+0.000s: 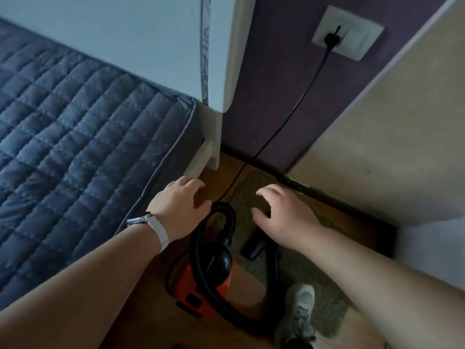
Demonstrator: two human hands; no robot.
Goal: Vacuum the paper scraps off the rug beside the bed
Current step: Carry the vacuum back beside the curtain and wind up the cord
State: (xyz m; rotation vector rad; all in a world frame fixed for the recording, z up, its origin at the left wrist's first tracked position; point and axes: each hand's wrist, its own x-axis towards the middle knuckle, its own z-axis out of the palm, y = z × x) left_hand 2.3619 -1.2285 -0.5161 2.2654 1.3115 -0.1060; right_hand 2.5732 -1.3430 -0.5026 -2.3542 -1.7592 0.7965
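With both hands open and empty, drop your right hand onto the hose at six o'clock; left hand steadies the vacuum beside the rug.

Bare forearms, a white-strapped watch on the left wrist, one grey-white sneaker.

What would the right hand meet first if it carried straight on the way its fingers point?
Probably the rug: the right hand, open and empty, points forward and down over it. Depth is unclear from this height.
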